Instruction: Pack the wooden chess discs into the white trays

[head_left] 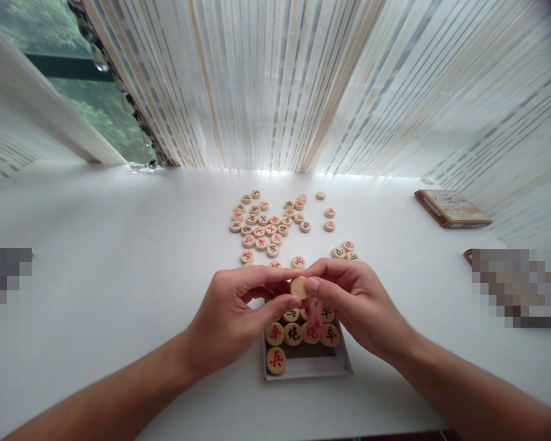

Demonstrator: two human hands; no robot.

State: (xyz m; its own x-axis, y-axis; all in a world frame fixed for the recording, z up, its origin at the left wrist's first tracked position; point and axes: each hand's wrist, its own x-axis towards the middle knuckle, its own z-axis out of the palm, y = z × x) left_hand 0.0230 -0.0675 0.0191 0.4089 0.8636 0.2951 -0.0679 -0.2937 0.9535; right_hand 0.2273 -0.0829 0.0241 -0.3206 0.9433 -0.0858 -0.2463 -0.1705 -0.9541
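Observation:
A xiangqi piece with its plain side toward me is held up over a shallow box. My right hand pinches the piece at its right edge between thumb and index finger. My left hand closes on it from the left, thumb below and fingertips above. Inside the box, pieces lie in rows: a red piece, two middle ones and a black piece, with a single red piece in the row nearest me. My fingers hide the box's far part.
Many loose pieces lie scattered on the white table beyond my hands. A small cluster sits close past my right hand. At the right is a flat brown box, with a blurred item nearer me. Striped curtains hang behind.

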